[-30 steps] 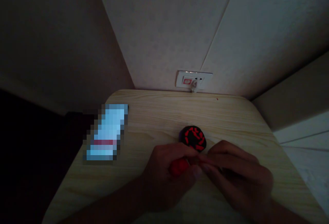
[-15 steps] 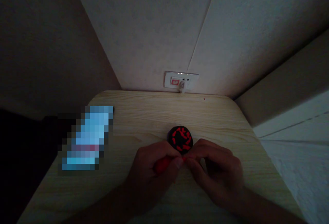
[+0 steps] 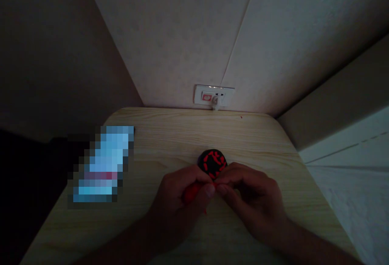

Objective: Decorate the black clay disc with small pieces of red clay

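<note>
1. Head view: the left hand wraps its fingers round a soft-looking, rounded red lump; the right hand pinches a small red bit by the left thumb. Whether bit and lump join, I cannot tell.
2. A round black disc topped with red pieces lies just beyond the fingers, its near edge partly hidden.
3. Knuckles this close could nudge the disc; a hard tug might tear the bit.
4. The pale wooden desk offers room rightward; leftward, a blurred, bright rectangular screen lies near the edge, and a wall bounds the far side.
</note>
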